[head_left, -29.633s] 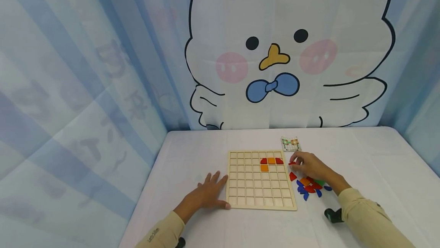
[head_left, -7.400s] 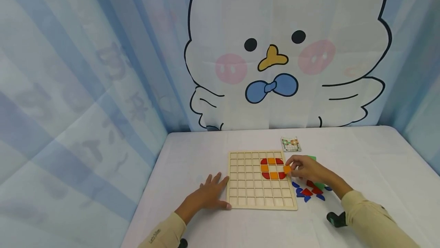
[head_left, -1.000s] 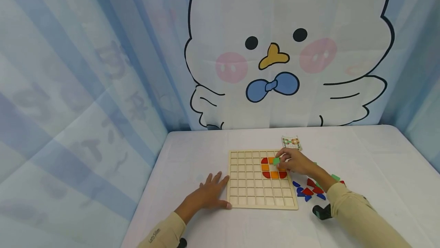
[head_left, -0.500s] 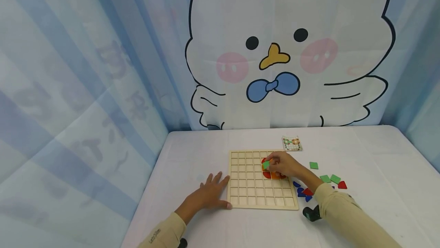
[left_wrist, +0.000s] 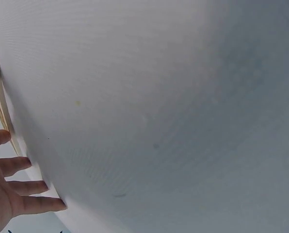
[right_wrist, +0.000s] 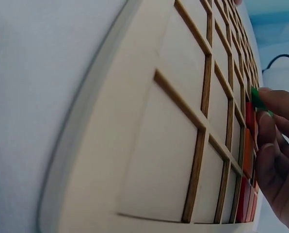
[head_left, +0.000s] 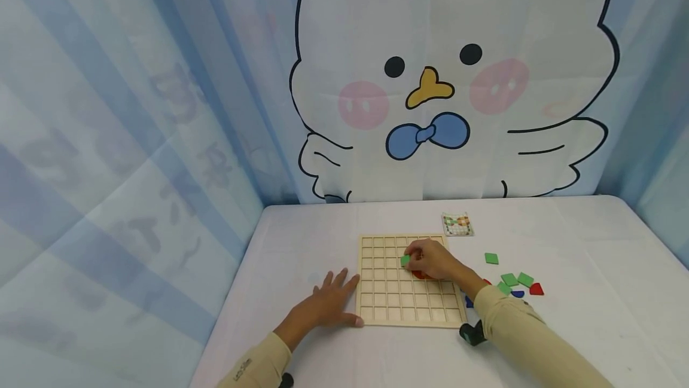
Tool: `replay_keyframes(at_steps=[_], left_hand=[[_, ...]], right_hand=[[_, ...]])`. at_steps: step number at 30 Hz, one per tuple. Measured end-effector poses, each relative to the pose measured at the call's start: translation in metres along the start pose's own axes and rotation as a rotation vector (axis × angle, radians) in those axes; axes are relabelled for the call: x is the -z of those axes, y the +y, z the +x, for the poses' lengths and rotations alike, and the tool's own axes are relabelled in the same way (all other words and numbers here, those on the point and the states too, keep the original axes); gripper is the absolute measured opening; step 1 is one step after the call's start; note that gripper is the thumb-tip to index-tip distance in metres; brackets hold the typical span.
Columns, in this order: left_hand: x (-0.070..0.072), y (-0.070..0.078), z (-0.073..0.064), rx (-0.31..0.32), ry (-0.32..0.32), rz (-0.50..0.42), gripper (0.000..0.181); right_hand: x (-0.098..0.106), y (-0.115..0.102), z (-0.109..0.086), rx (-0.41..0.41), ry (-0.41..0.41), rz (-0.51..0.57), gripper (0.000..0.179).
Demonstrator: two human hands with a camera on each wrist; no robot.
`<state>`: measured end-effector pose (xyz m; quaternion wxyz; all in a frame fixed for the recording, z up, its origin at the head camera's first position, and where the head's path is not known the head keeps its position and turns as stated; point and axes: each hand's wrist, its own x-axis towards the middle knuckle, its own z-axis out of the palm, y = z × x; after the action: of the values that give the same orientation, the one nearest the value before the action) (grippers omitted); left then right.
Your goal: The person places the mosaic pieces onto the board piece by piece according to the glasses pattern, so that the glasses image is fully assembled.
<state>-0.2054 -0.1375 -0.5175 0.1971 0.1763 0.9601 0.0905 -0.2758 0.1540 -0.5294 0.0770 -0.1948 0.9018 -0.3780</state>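
Observation:
A wooden grid board (head_left: 384, 310) lies on the white table. My right hand (head_left: 432, 259) is over its upper right part and pinches a green square tile (head_left: 405, 261) between thumb and fingers. In the right wrist view the green tile (right_wrist: 261, 101) shows at the fingertips, close above the grid. Red tiles (right_wrist: 244, 199) and orange tiles (right_wrist: 248, 153) sit in cells under that hand, mostly hidden from the head view. My left hand (head_left: 327, 302) lies with fingers spread at the board's left edge, its thumb and a fingertip touching the frame. The left wrist view shows those straight fingers (left_wrist: 28, 188).
Right of the board lie several loose green tiles (head_left: 509, 280), a red piece (head_left: 536, 289) and blue pieces (head_left: 518, 294), some hidden by the right sleeve (head_left: 530, 340). A small printed pattern card (head_left: 457, 225) lies beyond the board's upper right corner.
Since the earliest frame, more red and orange tiles have come to form a ring on the board. Over the last second, my right hand has carried the green tile leftward; the left hand has stayed put.

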Motion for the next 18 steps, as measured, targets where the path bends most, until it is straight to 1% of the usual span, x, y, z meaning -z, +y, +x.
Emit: replay_keyframes(at_steps=[5,7,12,18], left_hand=[[-0.0003,0.0003,0.0000,0.001,0.002,0.005,0.101],[-0.0005,0.0001,0.0002,0.001,0.003,0.006,0.101],[-0.0013,-0.0006,0.0005,-0.004,0.007,0.006,0.101],[-0.0013,-0.0005,0.0000,-0.008,0.011,0.004,0.100]], right_hand=[[-0.0028,-0.0031,0.0030,-0.041,0.005,-0.084,0.023],[-0.0033,-0.0053,0.0036,-0.058,0.005,-0.102,0.022],[-0.0045,-0.0096,0.0038,-0.053,0.006,-0.141,0.023],[-0.0039,-0.0097,0.0035,-0.055,0.009,-0.176,0.022]])
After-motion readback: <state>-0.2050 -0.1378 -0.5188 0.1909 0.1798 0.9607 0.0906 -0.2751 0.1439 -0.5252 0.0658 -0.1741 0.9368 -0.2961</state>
